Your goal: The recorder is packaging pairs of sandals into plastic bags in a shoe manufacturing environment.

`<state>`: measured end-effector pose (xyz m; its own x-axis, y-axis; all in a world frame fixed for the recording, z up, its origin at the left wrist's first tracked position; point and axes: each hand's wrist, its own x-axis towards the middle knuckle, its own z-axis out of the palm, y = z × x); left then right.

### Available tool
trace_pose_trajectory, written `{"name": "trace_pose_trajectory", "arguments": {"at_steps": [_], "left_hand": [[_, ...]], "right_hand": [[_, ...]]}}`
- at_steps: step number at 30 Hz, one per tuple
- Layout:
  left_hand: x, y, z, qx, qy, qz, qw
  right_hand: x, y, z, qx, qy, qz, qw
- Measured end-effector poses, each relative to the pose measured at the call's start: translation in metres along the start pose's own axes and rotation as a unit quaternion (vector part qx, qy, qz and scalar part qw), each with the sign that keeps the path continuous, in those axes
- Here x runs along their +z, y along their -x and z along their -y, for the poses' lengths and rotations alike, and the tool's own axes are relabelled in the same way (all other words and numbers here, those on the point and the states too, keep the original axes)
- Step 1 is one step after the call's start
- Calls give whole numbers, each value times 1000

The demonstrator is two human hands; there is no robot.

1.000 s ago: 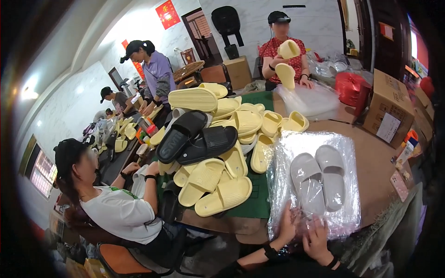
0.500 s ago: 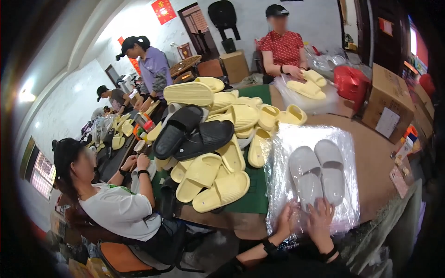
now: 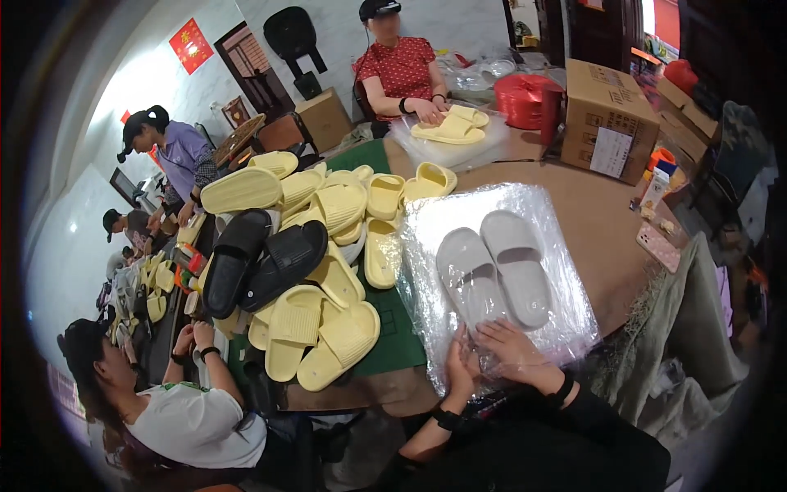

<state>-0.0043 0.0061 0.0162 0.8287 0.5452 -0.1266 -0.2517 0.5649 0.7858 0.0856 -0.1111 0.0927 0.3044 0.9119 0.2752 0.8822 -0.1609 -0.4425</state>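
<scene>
A pair of grey slide slippers (image 3: 469, 275) lies side by side on a stack of clear plastic bags (image 3: 566, 283) on the table. The slippers' heels point toward me. My left hand (image 3: 461, 363) is at the near edge of the stack, fingers curled on the plastic bag by the left slipper's heel. Flat on the plastic, my right hand (image 3: 512, 353) has its fingers stretched out just below the heels. Whether the slippers are inside the top bag or on it, I cannot tell.
Left of the bags, yellow slippers (image 3: 340, 340) are heaped on a green mat (image 3: 402, 332), with a black pair (image 3: 283, 262) on top. A cardboard box (image 3: 611, 115), red roll (image 3: 525, 100) and phone (image 3: 658, 248) stand or lie right. Co-workers sit left and across.
The view has swung, so the whole scene sits further left and higher. My right hand has shifted slightly to the near side of the slipper heels; my left hand stays by the bag's edge.
</scene>
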Motion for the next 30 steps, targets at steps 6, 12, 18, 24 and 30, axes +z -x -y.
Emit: {"name": "trace_pose_trajectory", "arguments": {"at_steps": [6,12,18,24,30], "left_hand": [[-7,1,5,90,-128,25,987],[5,6,-9,86,-154,21,984],[6,4,-4,82,-139,-64,985],[0,4,-2,81,-155,-25,984],[-7,-1,8,116,-227,-18,967]], "right_hand": [[5,-1,0,52,48,-79,994],[0,-3,-4,166,119,-172,964],[-22,14,-4,218,136,-182,949],[-34,31,-16,204,-101,-211,951],[-16,29,-28,256,-40,-224,940]]}}
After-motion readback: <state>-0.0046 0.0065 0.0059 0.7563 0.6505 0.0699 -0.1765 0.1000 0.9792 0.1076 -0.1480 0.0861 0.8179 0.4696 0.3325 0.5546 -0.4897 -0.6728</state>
